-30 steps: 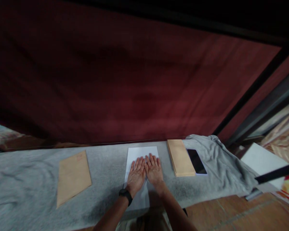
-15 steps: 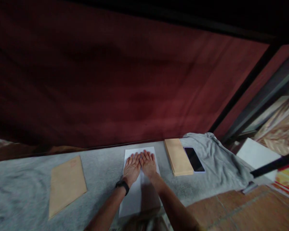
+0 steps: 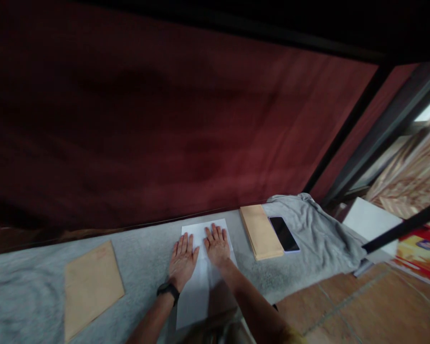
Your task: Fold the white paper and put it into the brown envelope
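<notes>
A white sheet of paper [image 3: 199,291] lies on the grey cloth [image 3: 143,258] in front of me. My left hand [image 3: 182,260], with a black watch at the wrist, lies flat on the sheet's left edge, fingers stretched out. My right hand [image 3: 217,245] rests flat on the upper right part of the sheet, fingers spread. A small gap separates the two hands. Neither hand holds anything.
A single brown envelope [image 3: 90,286] lies on the cloth to the left. A stack of brown envelopes [image 3: 260,231] and a black phone [image 3: 284,233] lie to the right. Bunched grey cloth [image 3: 322,234], a white board [image 3: 369,222] and a black bar [image 3: 404,227] are further right. A dark red curtain hangs behind.
My hands were side by side and touching on the sheet; now the left hand has slid to the sheet's left edge, away from the right. The view has shifted left.
</notes>
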Available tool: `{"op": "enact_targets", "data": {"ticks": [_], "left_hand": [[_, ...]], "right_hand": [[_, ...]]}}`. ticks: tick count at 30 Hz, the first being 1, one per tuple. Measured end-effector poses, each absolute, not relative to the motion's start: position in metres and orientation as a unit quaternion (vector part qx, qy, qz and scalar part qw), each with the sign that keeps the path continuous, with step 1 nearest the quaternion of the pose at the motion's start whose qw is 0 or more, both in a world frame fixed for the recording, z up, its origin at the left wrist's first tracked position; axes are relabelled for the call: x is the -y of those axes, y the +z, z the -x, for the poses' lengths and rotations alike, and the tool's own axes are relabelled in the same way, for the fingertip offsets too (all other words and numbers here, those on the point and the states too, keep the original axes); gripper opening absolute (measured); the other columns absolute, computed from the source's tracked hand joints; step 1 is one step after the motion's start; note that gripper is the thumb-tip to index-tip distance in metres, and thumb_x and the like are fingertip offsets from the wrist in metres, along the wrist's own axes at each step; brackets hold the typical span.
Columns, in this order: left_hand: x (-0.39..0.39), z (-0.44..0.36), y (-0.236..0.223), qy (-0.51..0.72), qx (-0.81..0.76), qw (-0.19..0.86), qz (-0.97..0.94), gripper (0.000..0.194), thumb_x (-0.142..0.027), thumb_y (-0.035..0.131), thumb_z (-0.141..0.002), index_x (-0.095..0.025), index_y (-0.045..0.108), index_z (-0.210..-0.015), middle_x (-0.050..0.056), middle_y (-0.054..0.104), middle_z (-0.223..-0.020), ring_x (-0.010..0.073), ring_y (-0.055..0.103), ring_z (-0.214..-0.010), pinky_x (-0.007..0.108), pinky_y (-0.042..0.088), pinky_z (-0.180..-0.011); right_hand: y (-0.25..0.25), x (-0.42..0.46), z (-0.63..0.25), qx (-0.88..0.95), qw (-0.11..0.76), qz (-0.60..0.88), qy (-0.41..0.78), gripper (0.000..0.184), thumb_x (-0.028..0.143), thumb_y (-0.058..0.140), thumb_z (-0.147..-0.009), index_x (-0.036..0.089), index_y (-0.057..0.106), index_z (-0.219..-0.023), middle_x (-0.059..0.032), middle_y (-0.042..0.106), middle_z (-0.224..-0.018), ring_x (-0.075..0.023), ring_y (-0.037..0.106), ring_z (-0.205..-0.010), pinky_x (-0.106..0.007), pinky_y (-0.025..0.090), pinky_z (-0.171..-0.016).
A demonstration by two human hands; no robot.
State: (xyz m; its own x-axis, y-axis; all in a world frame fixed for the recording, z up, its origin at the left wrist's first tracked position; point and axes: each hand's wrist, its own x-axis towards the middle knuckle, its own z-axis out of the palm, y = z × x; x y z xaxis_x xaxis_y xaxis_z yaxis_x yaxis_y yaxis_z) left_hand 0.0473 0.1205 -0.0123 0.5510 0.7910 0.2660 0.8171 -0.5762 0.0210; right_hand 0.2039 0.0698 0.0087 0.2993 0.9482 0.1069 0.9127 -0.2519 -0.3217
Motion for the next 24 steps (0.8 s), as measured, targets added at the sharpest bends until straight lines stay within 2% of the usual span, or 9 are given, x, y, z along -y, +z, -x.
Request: {"op": "enact_targets", "data": {"ticks": [5, 10, 12, 15, 17, 21, 24], "left_hand": [[-0.091, -0.03, -0.011, -0.119, 0.478, 0.048, 0.869, 0.061, -0.039, 0.028, -0.102, -0.005, 0.046, -0.15, 0.019, 0.043, -0.157, 0.0326, 0.036, -0.149, 0.052, 0.027, -0.122], [-0.043, -0.027, -0.013, -0.125, 0.419, 0.028, 0.899, 0.057, -0.045, 0.032, -0.102, -0.022, 0.046, -0.152, 0.009, 0.041, -0.16, 0.0302, 0.034, -0.15, 0.053, 0.028, -0.121], [-0.033, -0.027, -0.012, -0.116, 0.419, 0.03, 0.9, 0.057, -0.047, 0.034, -0.101, -0.024, 0.047, -0.151, 0.009, 0.042, -0.16, 0.0306, 0.033, -0.15, 0.054, 0.027, -0.121], [-0.03, -0.028, -0.008, -0.103, 0.425, 0.04, 0.899, 0.057, -0.043, 0.034, -0.101, -0.021, 0.046, -0.152, 0.009, 0.042, -0.16, 0.0306, 0.033, -0.15, 0.053, 0.025, -0.122], [-0.031, -0.029, -0.006, -0.098, 0.421, 0.048, 0.901, 0.056, -0.04, 0.033, -0.101, -0.021, 0.046, -0.152, 0.009, 0.041, -0.16, 0.0303, 0.033, -0.15, 0.053, 0.025, -0.122], [-0.033, -0.026, -0.006, -0.1, 0.415, 0.051, 0.903, 0.055, -0.038, 0.033, -0.101, -0.02, 0.047, -0.151, 0.009, 0.041, -0.16, 0.0306, 0.034, -0.15, 0.052, 0.027, -0.122], [-0.032, -0.014, -0.009, -0.112, 0.403, 0.046, 0.907, 0.057, -0.043, 0.033, -0.101, -0.019, 0.049, -0.15, 0.009, 0.043, -0.159, 0.0307, 0.036, -0.149, 0.051, 0.03, -0.12]], "right_hand": [[0.011, -0.07, -0.204, 0.589, 0.156, 0.791, 0.063, 0.053, 0.042, 0.027, -0.107, 0.024, 0.035, -0.157, -0.0091, 0.024, -0.166, -0.0281, 0.026, -0.153, -0.052, 0.018, -0.124], [0.021, -0.071, -0.207, 0.587, 0.137, 0.795, 0.064, 0.052, 0.04, 0.036, -0.106, 0.025, 0.038, -0.156, -0.0098, 0.029, -0.164, -0.0272, 0.031, -0.151, -0.05, 0.019, -0.123], [0.021, -0.063, -0.205, 0.584, 0.146, 0.796, 0.058, 0.053, 0.037, 0.042, -0.104, 0.022, 0.041, -0.154, -0.0113, 0.033, -0.163, -0.0269, 0.033, -0.15, -0.047, 0.023, -0.123], [0.009, -0.034, -0.194, 0.586, 0.186, 0.788, 0.029, 0.052, 0.033, 0.044, -0.103, 0.017, 0.044, -0.152, -0.0125, 0.036, -0.161, -0.0263, 0.036, -0.148, -0.044, 0.03, -0.12], [-0.005, -0.004, -0.184, 0.606, 0.213, 0.766, 0.003, 0.05, 0.035, 0.042, -0.104, 0.019, 0.045, -0.152, -0.0101, 0.037, -0.161, -0.0262, 0.038, -0.148, -0.044, 0.032, -0.119], [-0.029, 0.053, -0.177, 0.624, 0.238, 0.742, -0.062, 0.051, 0.045, 0.047, -0.103, 0.026, 0.048, -0.15, -0.0072, 0.044, -0.158, -0.0266, 0.043, -0.144, -0.046, 0.031, -0.12], [-0.034, 0.079, -0.186, 0.604, 0.242, 0.752, -0.108, 0.053, 0.048, 0.05, -0.102, 0.026, 0.049, -0.149, -0.0082, 0.048, -0.155, -0.0267, 0.048, -0.14, -0.045, 0.031, -0.119]]}}
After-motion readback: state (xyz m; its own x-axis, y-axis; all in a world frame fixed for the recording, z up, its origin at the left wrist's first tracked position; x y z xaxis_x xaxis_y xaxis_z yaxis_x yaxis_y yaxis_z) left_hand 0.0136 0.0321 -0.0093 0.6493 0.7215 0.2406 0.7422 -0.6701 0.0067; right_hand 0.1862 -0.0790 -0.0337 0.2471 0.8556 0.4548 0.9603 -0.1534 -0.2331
